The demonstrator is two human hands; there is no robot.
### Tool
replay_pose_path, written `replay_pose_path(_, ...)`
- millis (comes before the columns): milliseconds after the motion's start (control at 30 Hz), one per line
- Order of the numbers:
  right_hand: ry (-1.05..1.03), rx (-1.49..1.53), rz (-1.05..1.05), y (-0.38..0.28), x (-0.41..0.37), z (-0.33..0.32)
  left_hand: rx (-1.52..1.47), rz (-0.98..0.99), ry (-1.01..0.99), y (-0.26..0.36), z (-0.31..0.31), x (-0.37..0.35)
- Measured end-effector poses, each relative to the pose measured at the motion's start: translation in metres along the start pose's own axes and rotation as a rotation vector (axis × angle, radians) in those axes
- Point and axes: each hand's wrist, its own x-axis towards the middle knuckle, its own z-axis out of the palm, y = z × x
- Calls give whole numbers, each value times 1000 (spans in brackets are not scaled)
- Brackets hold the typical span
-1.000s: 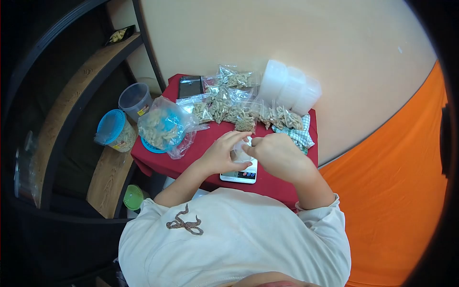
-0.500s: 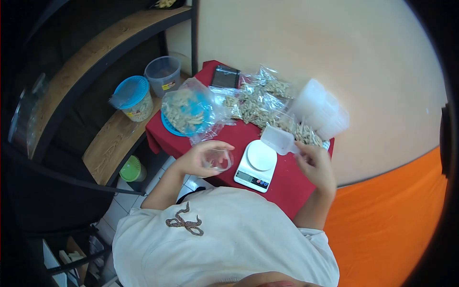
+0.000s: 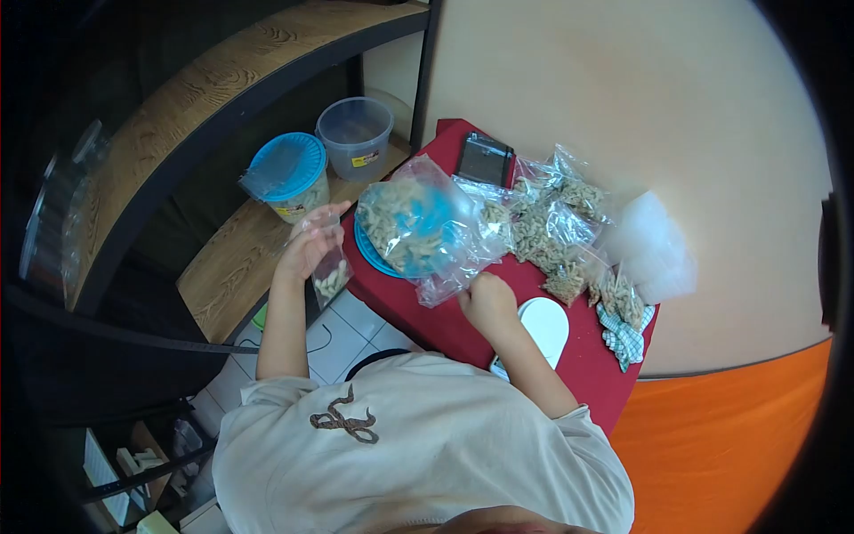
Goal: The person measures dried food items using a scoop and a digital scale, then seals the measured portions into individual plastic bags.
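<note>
My left hand (image 3: 311,247) is raised at the table's left edge, fingers curled around a small clear plastic bag (image 3: 331,278) with a few pale pieces at its bottom. To its right, a large clear bag (image 3: 405,222) full of pale, curled pieces rests over a blue plate (image 3: 369,251). My right hand (image 3: 489,304) is closed at the lower right edge of that large bag; its fingertips are hidden, and it seems to pinch the plastic. Under my right forearm lies a white kitchen scale (image 3: 544,329), partly covered.
Filled clear bags (image 3: 543,236) lie along the back of the red-covered table (image 3: 418,307). Near them are a black device (image 3: 485,160), translucent containers (image 3: 649,245) and a checked cloth (image 3: 627,336). Left, a shelf (image 3: 231,276) holds a blue-lidded tub (image 3: 289,178) and an uncovered bucket (image 3: 356,138).
My left hand has moved up and left with the clear bag. My right hand has left the scale, no longer holds the translucent container, and has come to the large bag. The view has shifted.
</note>
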Motion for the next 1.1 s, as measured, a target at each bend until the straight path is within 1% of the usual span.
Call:
replay_pose_path(33, 27, -8, 23, -1, 2, 1, -3, -11, 2, -5, -12, 10)
replay_pose_path(100, 44, -18, 45, -3, 5, 4, 0, -38, 103, -14, -32, 32)
replay_pose_path(133, 38, -11, 48, -4, 6, 6, -20, -75, 38, -15, -42, 41)
replay_pose_path(167, 37, -6, 49, -4, 8, 7, -25, -77, 29, -19, -48, 50)
replay_pose_path(200, 42, -13, 56, -4, 9, 7, -90, -116, 30, -25, -53, 60)
replay_pose_path(267, -67, 112, 43, -3, 11, 9, -238, -191, 9, -39, -63, 73)
replay_pose_path(300, -69, 108, 54, 0, 15, 13, -246, -200, 5, -40, -62, 76)
replay_pose_path(367, 71, 364, -94, 6, 22, 26, -175, -279, -88, -43, -61, 76)
replay_pose_path(400, 65, 365, -81, 5, 24, 31, -103, -272, -32, -47, -62, 76)
replay_pose_path(467, 165, 508, -173, 3, 31, 39, -73, -280, -34, -50, -64, 75)
replay_pose_path(500, 165, 506, -172, 7, 32, 47, -37, -275, -38, -49, -61, 76)
replay_pose_path(567, 21, 380, -50, 14, 30, 64, -48, -262, -58, -48, -57, 76)
replay_pose_path(700, 79, 342, -84, 10, 38, 78, -89, -242, -95, -44, -45, 72)
replay_pose_path(767, 67, 489, -95, 19, 39, 89, -105, -232, -110, -43, -43, 72)
replay_pose_path(800, 64, 488, -91, 15, 39, 80, -117, -223, -130, -43, -41, 72)
replay_pose_path(867, -141, 297, 78, -2, 40, 47, -159, -230, -115, -41, -33, 70)
replay_pose_path(900, -144, 302, 86, -4, 40, 41, -199, -235, -101, -41, -30, 69)
replay_pose_path(967, 169, 191, -225, -4, 37, 34, -252, -259, -76, -54, -34, 69)
replay_pose_path(1033, 206, 160, -239, 4, 33, 40, -304, -281, -53, -63, -31, 68)
replay_pose_path(1100, 22, 318, 1, 7, 31, 41, -375, -295, 21, -69, -27, 69)
